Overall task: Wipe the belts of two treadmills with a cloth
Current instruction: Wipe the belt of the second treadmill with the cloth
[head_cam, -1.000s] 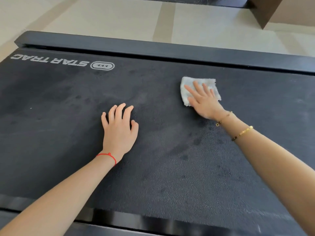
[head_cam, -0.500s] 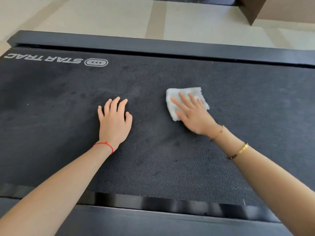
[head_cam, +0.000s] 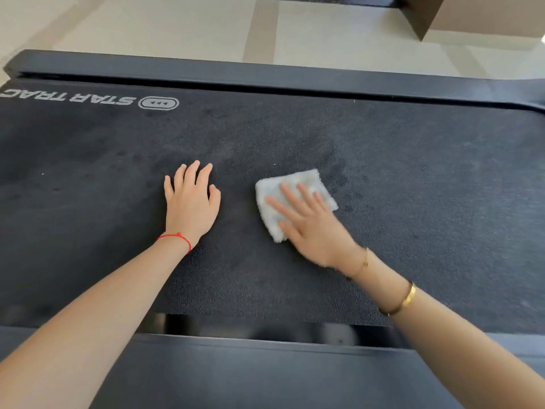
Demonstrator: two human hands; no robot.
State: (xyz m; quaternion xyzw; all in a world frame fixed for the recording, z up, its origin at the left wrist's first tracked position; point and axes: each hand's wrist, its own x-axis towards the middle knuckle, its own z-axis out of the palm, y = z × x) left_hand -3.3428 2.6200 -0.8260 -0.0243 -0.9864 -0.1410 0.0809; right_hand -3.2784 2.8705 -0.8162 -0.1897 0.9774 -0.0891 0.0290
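Cloth sits lower and further left in the frame than a second ago, now at centre, just right of middle; back then it was up nearer the far side rail. My right hand has come down and left with it. Left hand stays planted on the same patch of belt; it reads lower in frame, but the whole view has shifted.

Right hand: fingers straight and spread, palm down, pressing flat on the cloth, no curl, no pinch. Fingers cover the lower right part of the cloth; its upper and left edges stick out past them. Hand is slightly motion-blurred. Thin chain and gold bangle on that forearm.

Left hand: flat on the bare belt, fingers extended and close together, thumb tucked beside the palm, holding nothing. Red string bracelet at the wrist. It lies left of the cloth, near but apart.

White logo printed on the belt at upper left, reads upside down. Near side rail runs along the bottom. Pale tiled floor across the top; brown box at upper right.
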